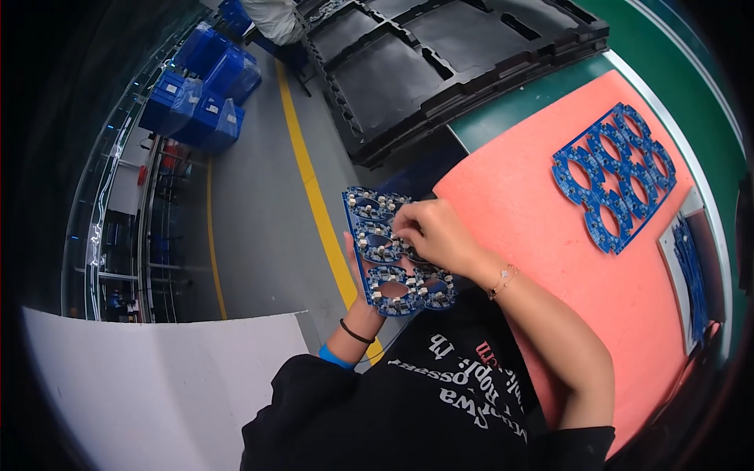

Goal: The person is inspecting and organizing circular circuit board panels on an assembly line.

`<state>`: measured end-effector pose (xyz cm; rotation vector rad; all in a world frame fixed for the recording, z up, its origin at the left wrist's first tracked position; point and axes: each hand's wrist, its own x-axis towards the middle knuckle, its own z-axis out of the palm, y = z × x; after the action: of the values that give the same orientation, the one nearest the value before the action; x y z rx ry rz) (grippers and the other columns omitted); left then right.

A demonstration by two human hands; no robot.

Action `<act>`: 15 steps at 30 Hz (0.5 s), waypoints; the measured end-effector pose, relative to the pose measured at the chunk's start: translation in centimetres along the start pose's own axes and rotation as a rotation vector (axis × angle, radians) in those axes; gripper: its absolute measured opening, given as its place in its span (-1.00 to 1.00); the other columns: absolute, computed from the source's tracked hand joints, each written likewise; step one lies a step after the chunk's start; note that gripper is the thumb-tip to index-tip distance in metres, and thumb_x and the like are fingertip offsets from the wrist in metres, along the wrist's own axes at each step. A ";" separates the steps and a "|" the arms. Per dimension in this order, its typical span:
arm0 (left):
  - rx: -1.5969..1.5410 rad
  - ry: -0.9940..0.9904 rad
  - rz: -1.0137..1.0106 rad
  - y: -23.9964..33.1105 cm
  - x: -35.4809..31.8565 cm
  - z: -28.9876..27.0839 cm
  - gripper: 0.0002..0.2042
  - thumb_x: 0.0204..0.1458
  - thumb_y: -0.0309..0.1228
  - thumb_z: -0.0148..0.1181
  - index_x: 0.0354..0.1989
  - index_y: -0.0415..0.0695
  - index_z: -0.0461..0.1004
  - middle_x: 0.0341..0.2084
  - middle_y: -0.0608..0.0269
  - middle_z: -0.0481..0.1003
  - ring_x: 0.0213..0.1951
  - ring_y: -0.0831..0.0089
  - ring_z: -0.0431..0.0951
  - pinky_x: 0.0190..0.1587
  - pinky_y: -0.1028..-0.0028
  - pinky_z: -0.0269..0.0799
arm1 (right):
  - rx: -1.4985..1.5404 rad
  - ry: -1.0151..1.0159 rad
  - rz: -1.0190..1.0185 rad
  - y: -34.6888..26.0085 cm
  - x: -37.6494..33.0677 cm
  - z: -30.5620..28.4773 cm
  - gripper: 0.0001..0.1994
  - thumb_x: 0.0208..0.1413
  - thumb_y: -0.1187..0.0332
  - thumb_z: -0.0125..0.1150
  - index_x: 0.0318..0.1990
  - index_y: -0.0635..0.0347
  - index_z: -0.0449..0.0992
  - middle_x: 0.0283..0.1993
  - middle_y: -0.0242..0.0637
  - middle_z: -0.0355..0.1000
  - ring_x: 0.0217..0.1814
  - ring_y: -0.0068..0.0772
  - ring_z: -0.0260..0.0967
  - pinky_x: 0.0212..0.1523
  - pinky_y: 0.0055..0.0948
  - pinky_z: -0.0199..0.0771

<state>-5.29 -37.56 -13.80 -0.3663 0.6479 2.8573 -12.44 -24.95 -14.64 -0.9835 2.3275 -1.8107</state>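
A blue circuit board panel (385, 255) with several ring-shaped boards and small pale components is held up in front of my body. My left hand (358, 271) supports it from below and along its left edge; part of the palm shows through the openings. Over the panel's right side, my right hand (428, 228) has its fingers curled in a pinch against the board. Whatever lies between those fingertips is hidden. A second blue panel (620, 180) of ring-shaped boards lies on the pink mat (503, 188) to the right.
Stacked black trays (463, 86) stand beyond the mat on the green table. At the mat's right edge is a pale tray (682, 298) holding blue boards. A white surface (165, 369) lies at lower left. Blue bins (208, 94) stand on the floor, near a yellow line (306, 173).
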 end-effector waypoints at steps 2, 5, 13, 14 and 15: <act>-0.005 -0.122 -0.026 0.2 0.8 -1.4 -0.24 -0.05 0.28 -0.26 0.02 -0.24 0.22 -0.11 0.00 0.37 -0.26 0.15 0.48 -0.20 0.19 0.46 | 0.049 0.017 0.055 -0.5 0.2 -0.2 -0.93 -0.21 0.56 0.17 -0.47 0.31 0.46 -0.49 -0.17 0.43 -0.44 -0.23 0.42 -0.41 -0.41 0.39; -0.008 -0.364 -0.061 0.4 1.1 -2.5 -0.24 -0.04 0.27 -0.26 0.06 -0.22 0.20 -0.02 0.04 0.30 -0.02 0.20 0.37 0.00 0.19 0.36 | 0.105 0.063 -0.029 -1.2 0.1 -0.1 -0.93 -0.20 0.55 0.18 -0.47 0.31 0.47 -0.52 -0.17 0.42 -0.45 -0.27 0.42 -0.42 -0.41 0.39; -0.003 -0.138 -0.022 0.6 0.9 -3.2 -0.26 -0.02 0.26 -0.28 0.02 -0.23 0.24 -0.18 0.05 0.41 -0.27 0.17 0.52 -0.19 0.20 0.49 | 0.369 -0.066 0.240 -1.0 0.3 -0.2 -0.91 -0.14 0.55 0.18 -0.41 0.33 0.47 -0.50 -0.19 0.44 -0.48 -0.35 0.42 -0.38 -0.46 0.41; 0.007 -0.057 0.017 0.5 0.8 -2.6 -0.26 -0.02 0.26 -0.28 0.02 -0.24 0.23 -0.19 0.04 0.43 -0.36 0.16 0.53 -0.27 0.19 0.51 | 0.338 0.015 0.205 -0.9 0.6 -0.2 -0.90 -0.13 0.56 0.17 -0.39 0.34 0.47 -0.45 -0.20 0.44 -0.49 -0.39 0.41 -0.38 -0.46 0.41; 0.016 0.022 0.054 0.4 0.8 -1.4 -0.26 -0.02 0.26 -0.29 0.02 -0.24 0.23 -0.21 0.04 0.44 -0.45 0.15 0.54 -0.35 0.18 0.53 | 0.337 0.015 0.207 -0.7 0.5 -0.2 -0.90 -0.13 0.56 0.17 -0.39 0.34 0.47 -0.45 -0.20 0.44 -0.49 -0.39 0.41 -0.38 -0.46 0.41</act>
<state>-5.85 -38.47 -15.07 -0.3843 0.6952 2.9012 -12.64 -25.10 -13.78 -0.6596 1.9513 -2.0329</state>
